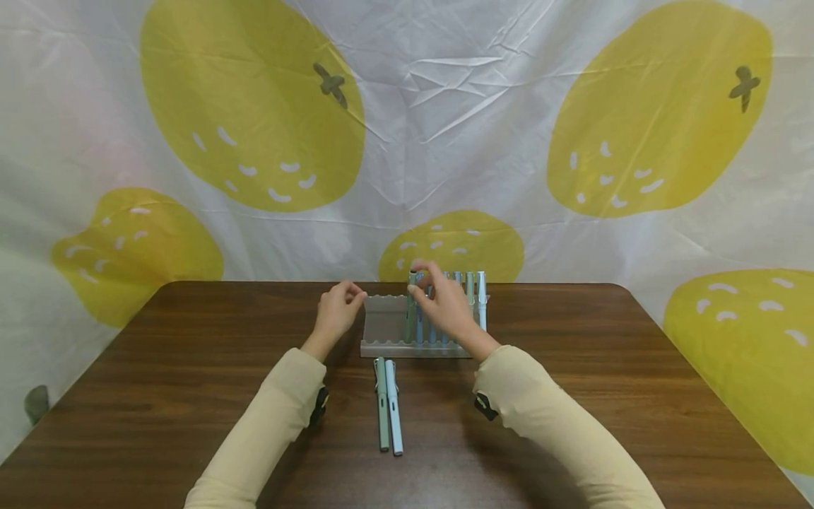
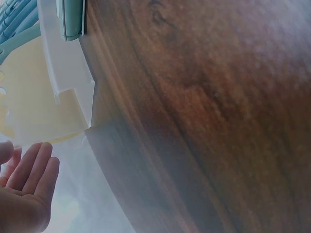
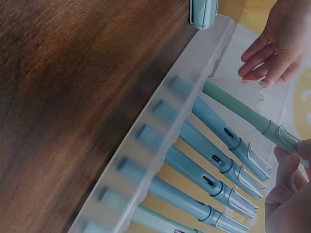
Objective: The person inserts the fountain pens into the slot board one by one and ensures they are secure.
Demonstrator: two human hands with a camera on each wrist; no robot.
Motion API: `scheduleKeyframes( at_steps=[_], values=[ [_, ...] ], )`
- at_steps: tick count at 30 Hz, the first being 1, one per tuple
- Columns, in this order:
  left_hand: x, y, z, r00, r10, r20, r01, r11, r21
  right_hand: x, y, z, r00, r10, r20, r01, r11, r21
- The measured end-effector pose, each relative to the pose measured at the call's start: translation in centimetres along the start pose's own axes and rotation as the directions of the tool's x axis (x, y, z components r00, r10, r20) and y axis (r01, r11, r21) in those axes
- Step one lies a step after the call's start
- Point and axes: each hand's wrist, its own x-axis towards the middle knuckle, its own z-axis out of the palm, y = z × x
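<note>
A clear pen rack with a scalloped top edge stands towards the back of the table. My right hand pinches a capped green pen near its clip end. That pen stands almost upright, its lower end at the rack's front ledge, left of the row of blue pens. At the rack's upper left corner, my left hand pinches the edge between thumb and forefinger, its other fingers fairly straight in the left wrist view. Another green pen and a pale blue pen lie side by side before the rack.
Beyond the brown wooden table hangs a white cloth printed with yellow fruit. A light green pen and a pale pen stand at the right end of the row.
</note>
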Motion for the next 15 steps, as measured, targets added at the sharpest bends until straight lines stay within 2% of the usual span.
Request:
scheduleKeyframes(
  at_steps=[7, 15],
  values=[
    [-0.03, 0.09, -0.14, 1.0, 0.007, -0.003, -0.007, 1.0, -0.022, -0.06, 0.13, 0.09, 0.999, 0.021, 0.035, -0.021, 1.0, -0.004],
    [0.11, -0.22, -0.08, 1.0, -0.018, 0.013, 0.018, 0.997, -0.069, 0.01, 0.1, 0.09, 0.999, 0.028, 0.045, -0.029, 0.999, 0.015]
  ],
)
